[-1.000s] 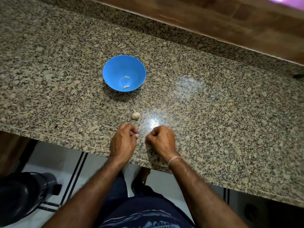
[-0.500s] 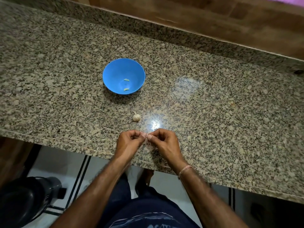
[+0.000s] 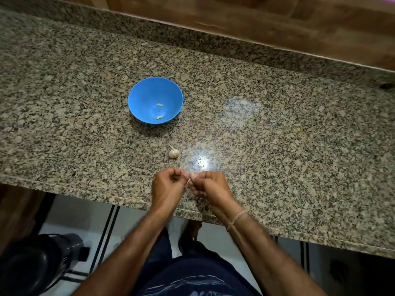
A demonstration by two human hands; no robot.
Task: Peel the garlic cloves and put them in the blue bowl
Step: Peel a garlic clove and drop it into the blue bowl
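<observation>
Clove (image 3: 189,180) tiny, pinkish, pinched between curled fingers (image 3: 185,174) of left hand (image 3: 167,186) and right hand (image 3: 212,186); bulb (image 3: 173,152) whitish.

The blue bowl (image 3: 139,97) stood upright with two small pale peeled cloves (image 3: 159,105) lying apart on its bottom. A whitish garlic bulb (image 3: 173,153) lay near the bowl's front. Farther from the bowl, the left hand (image 3: 168,186) and right hand (image 3: 210,186) pinched a tiny garlic piece (image 3: 189,180).
</observation>
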